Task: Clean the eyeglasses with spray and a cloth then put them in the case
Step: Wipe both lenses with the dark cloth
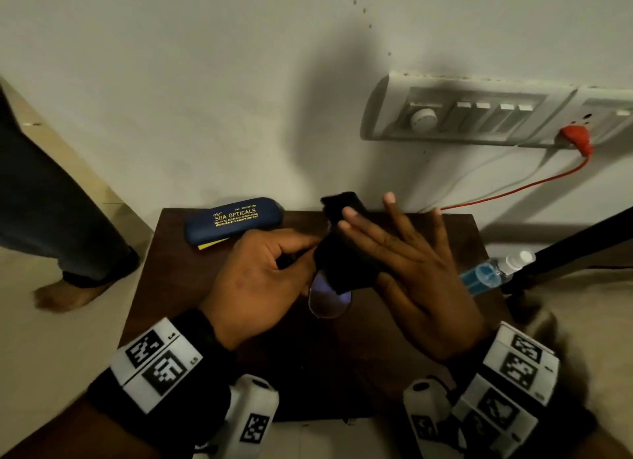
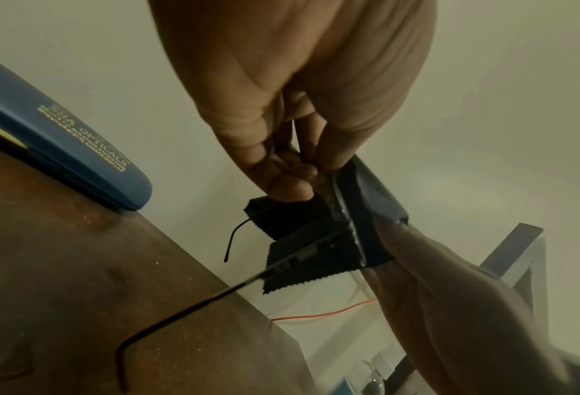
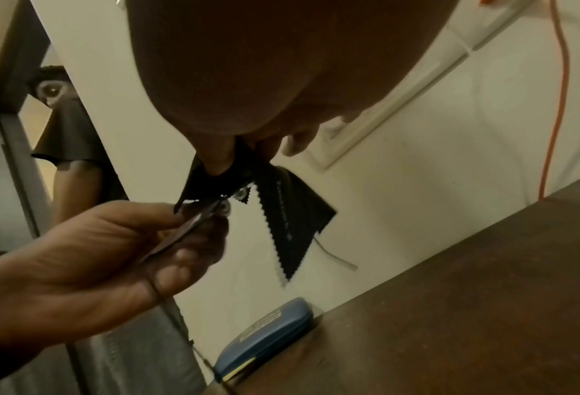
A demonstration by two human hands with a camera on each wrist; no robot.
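Above the wooden table (image 1: 342, 356), left hand (image 1: 260, 280) pinching thin-framed eyeglasses (image 1: 330, 301), right hand (image 1: 411, 263) pinching zigzag-edged black cloth (image 1: 342, 270)

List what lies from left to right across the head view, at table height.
Bystander's bare foot → blue glasses case → left hand gripping the eyeglasses → black cloth → right hand → spray bottle.
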